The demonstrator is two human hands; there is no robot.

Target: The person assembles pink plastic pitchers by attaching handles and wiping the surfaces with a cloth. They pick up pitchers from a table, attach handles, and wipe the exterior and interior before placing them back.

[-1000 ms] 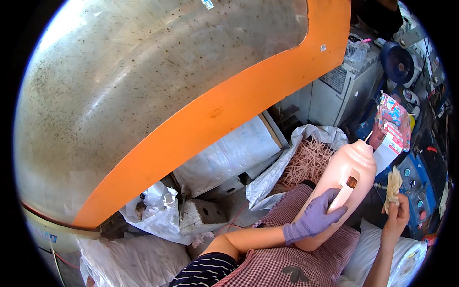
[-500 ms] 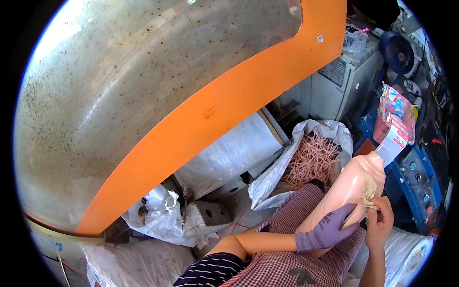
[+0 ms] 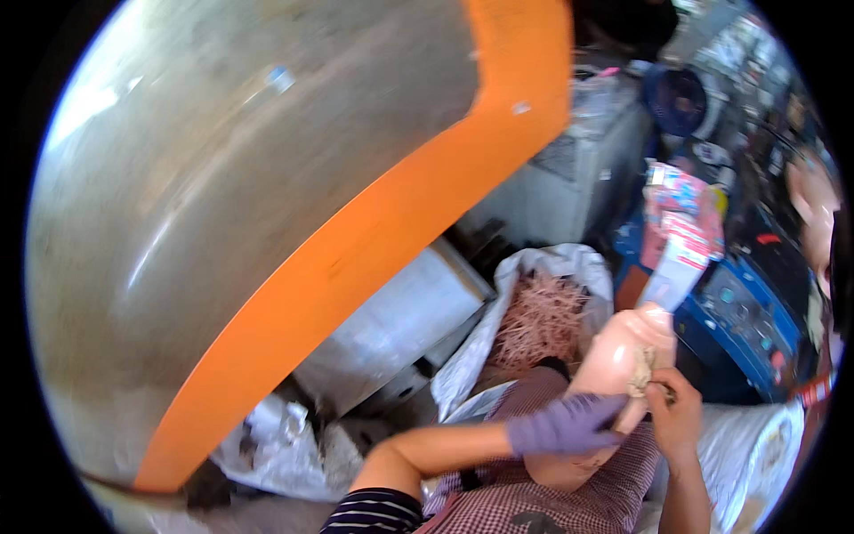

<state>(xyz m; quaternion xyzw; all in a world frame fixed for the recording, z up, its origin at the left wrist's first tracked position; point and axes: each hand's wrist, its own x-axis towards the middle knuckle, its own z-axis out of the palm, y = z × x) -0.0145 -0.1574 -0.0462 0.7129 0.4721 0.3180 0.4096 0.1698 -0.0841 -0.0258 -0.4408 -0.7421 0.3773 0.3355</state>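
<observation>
Across my lap lies a large glossy pink plastic piece (image 3: pixel 601 363), rounded like a mannequin part, its narrower end pointing away. My left hand (image 3: pixel 569 424), in a purple glove, is wrapped over its near part and steadies it; motion blurs the fingers a little. My bare right hand (image 3: pixel 676 411) pinches a crumpled beige rag (image 3: pixel 640 370) and presses it on the right side of the piece. What lies under the left palm is hidden.
Beyond my knees a white sack (image 3: pixel 583 258) holds thin pink plastic scraps (image 3: pixel 539 322). An orange-framed machine cover (image 3: pixel 356 240) fills the left. At right are pink-and-white packages (image 3: pixel 685 209), a blue bench (image 3: pixel 743 307), a fan (image 3: pixel 676 100) and a wrapped white roll (image 3: pixel 743 463).
The view has swung, shifting the surroundings to the left and blurring them. Both hands stay on the pink piece, and the rag remains in the right hand. A second pink piece shows at far right.
</observation>
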